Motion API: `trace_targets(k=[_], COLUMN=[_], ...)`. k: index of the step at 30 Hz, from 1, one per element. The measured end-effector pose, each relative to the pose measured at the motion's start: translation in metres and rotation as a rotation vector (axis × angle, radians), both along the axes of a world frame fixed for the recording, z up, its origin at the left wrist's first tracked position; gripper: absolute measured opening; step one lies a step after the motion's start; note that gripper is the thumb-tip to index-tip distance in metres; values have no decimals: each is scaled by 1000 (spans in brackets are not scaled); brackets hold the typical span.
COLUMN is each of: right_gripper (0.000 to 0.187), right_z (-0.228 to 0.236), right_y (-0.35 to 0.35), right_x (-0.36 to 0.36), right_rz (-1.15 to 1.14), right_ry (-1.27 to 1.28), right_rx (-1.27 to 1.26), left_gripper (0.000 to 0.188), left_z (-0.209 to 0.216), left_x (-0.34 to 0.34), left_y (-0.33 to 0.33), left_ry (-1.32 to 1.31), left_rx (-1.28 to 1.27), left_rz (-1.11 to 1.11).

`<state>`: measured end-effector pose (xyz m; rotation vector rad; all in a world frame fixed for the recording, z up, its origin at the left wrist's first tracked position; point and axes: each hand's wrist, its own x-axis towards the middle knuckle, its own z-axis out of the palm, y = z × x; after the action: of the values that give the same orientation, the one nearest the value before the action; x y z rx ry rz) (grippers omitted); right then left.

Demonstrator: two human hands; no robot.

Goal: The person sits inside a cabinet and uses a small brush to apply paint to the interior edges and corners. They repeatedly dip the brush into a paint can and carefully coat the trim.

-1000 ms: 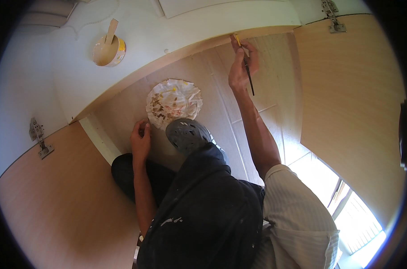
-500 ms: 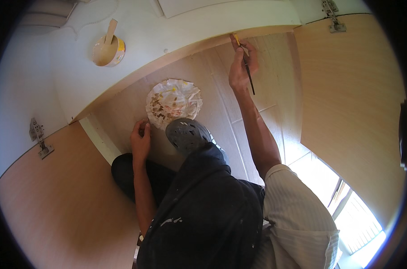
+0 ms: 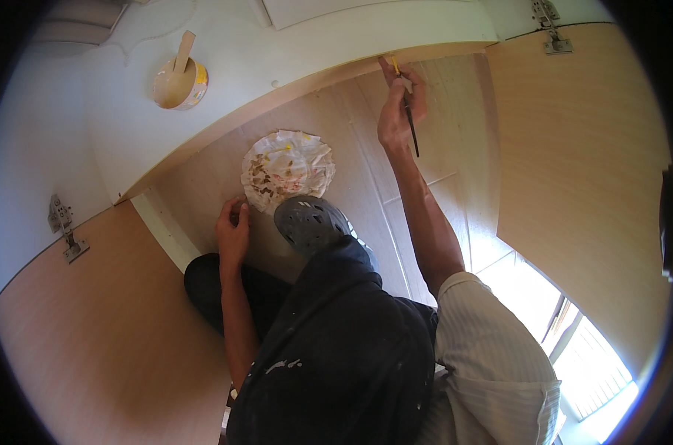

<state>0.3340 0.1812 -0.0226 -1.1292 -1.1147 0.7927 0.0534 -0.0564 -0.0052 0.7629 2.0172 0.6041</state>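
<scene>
My right hand (image 3: 402, 107) grips a slim paintbrush (image 3: 411, 127) with a dark handle and a yellow part near its head. The brush head meets the front wooden edge (image 3: 344, 72) of the cabinet base, and an outstretched finger lies beside it. My left hand (image 3: 234, 228) hangs low with curled fingers, next to a paint-stained paper plate (image 3: 318, 159) on the floor. Whatever those fingers hold, if anything, is hidden. Brown, yellow and reddish smears mark the plate. A grey clog (image 3: 303, 222) on my foot stands right against its near rim.
Inside the white cabinet (image 3: 233, 44), a tub (image 3: 196, 87) of beige paste holds a flat wooden stick (image 3: 184, 50). Open wooden doors flank me, the left one (image 3: 92, 319) and the right one (image 3: 581, 148), on metal hinges (image 3: 559, 44). Tiled floor (image 3: 366, 163) lies between them.
The brush in my right hand has shifted very slightly to the right along the wooden edge, its handle tilting a little more upright. My left hand stays where it was.
</scene>
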Motion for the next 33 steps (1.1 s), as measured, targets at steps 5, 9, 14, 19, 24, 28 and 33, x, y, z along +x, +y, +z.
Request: trace_targets(k=[5, 9, 14, 19, 24, 28, 33], right_gripper=[23, 22, 23, 23, 23, 24, 25], right_z=[-12, -8, 0, -3, -5, -8, -8], right_y=[6, -1, 2, -1, 0, -3, 1], right_x=[3, 4, -4, 1, -1, -1, -3], right_rz=[-36, 8, -30, 7, -1, 17, -5], right_ry=[-101, -154, 4, -125, -73, -133, -17], right_rx=[114, 30, 48, 81, 78, 110, 69], left_gripper=[32, 32, 31, 31, 31, 31, 31], left_z=[-1, -1, -4, -1, 1, 1, 1], left_x=[0, 0, -2, 0, 1, 1, 1], left_y=[0, 0, -2, -1, 1, 1, 1], left_ry=[-2, -9, 4, 9, 16, 3, 0], left_rx=[9, 23, 30, 20, 16, 25, 11], left_rz=[-11, -12, -22, -15, -27, -24, -16])
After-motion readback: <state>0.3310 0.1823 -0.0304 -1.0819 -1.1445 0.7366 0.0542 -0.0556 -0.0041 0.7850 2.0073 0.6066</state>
